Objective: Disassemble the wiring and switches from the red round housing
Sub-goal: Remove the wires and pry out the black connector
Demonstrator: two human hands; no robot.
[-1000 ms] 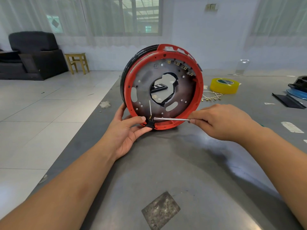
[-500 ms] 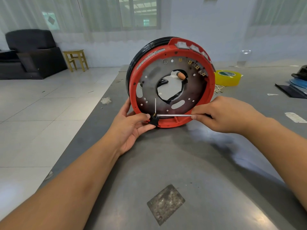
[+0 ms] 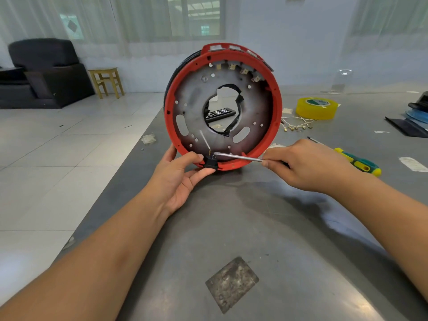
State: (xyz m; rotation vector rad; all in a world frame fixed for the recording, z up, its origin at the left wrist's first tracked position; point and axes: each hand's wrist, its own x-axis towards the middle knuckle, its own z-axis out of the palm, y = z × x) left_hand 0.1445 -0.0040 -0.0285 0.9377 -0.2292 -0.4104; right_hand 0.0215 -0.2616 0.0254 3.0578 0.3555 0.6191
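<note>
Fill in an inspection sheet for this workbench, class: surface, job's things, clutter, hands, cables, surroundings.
Surface: grey metal table, a dull patch near the front.
Job's things: red round housing upright on its rim; black switch at its bottom edge.
Clutter: yellow tape roll, green-yellow screwdriver, black case behind the housing.
Hands: left hand pinches the switch; right hand holds a metal shaft against it.
Cables: loose pale wires beside the tape.
Surroundings: black armchair, wooden stool.
</note>
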